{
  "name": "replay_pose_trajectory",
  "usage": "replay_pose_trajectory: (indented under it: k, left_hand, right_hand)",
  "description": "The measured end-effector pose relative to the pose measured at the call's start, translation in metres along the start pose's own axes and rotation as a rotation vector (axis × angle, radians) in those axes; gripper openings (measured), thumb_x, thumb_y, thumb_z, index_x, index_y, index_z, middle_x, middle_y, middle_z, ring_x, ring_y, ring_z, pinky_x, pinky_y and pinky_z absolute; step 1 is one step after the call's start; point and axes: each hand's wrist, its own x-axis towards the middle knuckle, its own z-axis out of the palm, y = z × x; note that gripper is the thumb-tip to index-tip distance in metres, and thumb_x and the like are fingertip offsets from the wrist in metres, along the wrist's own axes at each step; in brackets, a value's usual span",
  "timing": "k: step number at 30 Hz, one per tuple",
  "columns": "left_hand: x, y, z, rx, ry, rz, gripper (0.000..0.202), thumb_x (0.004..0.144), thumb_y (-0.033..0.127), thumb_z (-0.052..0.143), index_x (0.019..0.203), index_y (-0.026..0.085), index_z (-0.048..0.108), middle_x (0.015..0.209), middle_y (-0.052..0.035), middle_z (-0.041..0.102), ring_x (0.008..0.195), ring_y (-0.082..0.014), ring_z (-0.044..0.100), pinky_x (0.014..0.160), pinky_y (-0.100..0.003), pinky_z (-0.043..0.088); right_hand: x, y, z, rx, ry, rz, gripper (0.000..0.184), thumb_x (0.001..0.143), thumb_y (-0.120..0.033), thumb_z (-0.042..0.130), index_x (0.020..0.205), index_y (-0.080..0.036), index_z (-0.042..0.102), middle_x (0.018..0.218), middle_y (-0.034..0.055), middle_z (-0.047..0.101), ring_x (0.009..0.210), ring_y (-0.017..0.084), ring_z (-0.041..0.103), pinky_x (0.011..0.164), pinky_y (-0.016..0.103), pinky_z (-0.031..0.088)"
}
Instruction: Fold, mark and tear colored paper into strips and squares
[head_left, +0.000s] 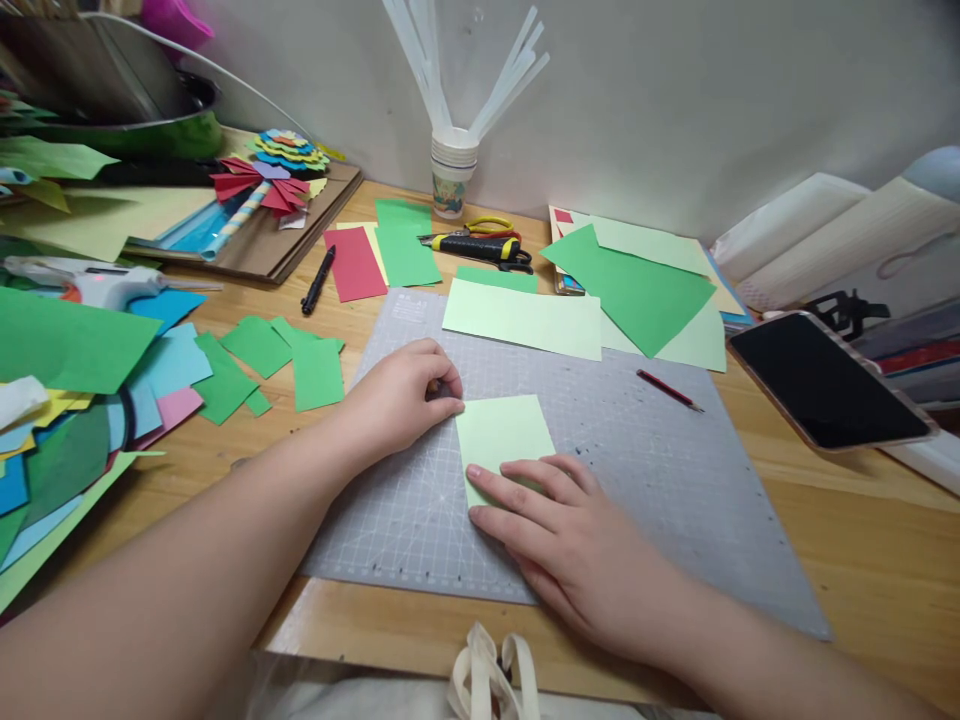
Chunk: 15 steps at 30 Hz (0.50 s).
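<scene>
A small light green piece of paper (pixel 504 428) lies on the grey cutting mat (pixel 660 480). My left hand (pixel 409 395) has its thumb and forefinger pinched together at the paper's far left corner, the other fingers curled in. Across the near part of the same sheet, my right hand (pixel 559 530) rests flat with fingers stretched out, covering its near right side. Beyond them a longer light green strip of paper (pixel 525 318) lies at the mat's far edge. A dark red pencil (pixel 670 390) is to the right on the mat.
Green paper scraps (pixel 259 350) and a black pen (pixel 319 280) lie left of the mat. Behind it are a utility knife (pixel 480 246), scissors and a cup of white sticks (pixel 451 175). A phone (pixel 829 380) leans at right; a glue gun (pixel 90 280) sits far left.
</scene>
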Motion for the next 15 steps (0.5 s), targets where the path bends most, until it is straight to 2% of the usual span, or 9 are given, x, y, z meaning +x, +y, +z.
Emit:
replay_pose_trajectory:
  k: [4,6,9,15]
  left_hand:
    - [-0.003,0.003,0.002,0.009,0.003,0.001,0.018,0.078,0.037,0.068,0.08,0.02,0.064,0.091,-0.0017,0.056,0.081,-0.0161,0.055,0.075,-0.032,0.045]
    - [-0.006,0.006,0.003,0.056,-0.011,0.018,0.033,0.071,0.047,0.074,0.087,0.02,0.063,0.097,-0.0031,0.056,0.091,-0.021,0.054,0.081,-0.036,0.045]
    - [-0.01,0.009,0.006,0.173,-0.041,0.035,0.049,0.063,0.051,0.08,0.096,0.022,0.059,0.107,-0.0043,0.054,0.104,-0.0274,0.05,0.088,-0.042,0.043]
    - [-0.01,0.007,0.008,0.21,-0.017,0.021,0.038,0.071,0.045,0.076,0.095,0.023,0.059,0.106,-0.0038,0.055,0.104,-0.0263,0.051,0.089,-0.041,0.042]
  right_hand:
    - [0.0,-0.001,0.0,0.006,-0.009,0.011,0.036,0.094,-0.018,0.044,0.127,-0.027,0.055,0.152,-0.0036,0.042,0.125,0.025,0.045,0.101,0.049,0.031]
    - [-0.001,-0.001,0.0,0.015,-0.023,0.012,0.036,0.094,-0.018,0.044,0.127,-0.027,0.055,0.153,-0.0039,0.041,0.125,0.025,0.044,0.101,0.049,0.03]
    - [0.0,-0.001,-0.001,0.029,-0.036,0.013,0.036,0.094,-0.017,0.043,0.127,-0.026,0.054,0.153,-0.004,0.041,0.127,0.025,0.042,0.102,0.049,0.029]
    - [0.001,-0.001,-0.002,0.021,-0.038,0.012,0.035,0.093,-0.016,0.043,0.125,-0.027,0.056,0.153,-0.0023,0.041,0.126,0.026,0.042,0.102,0.05,0.03]
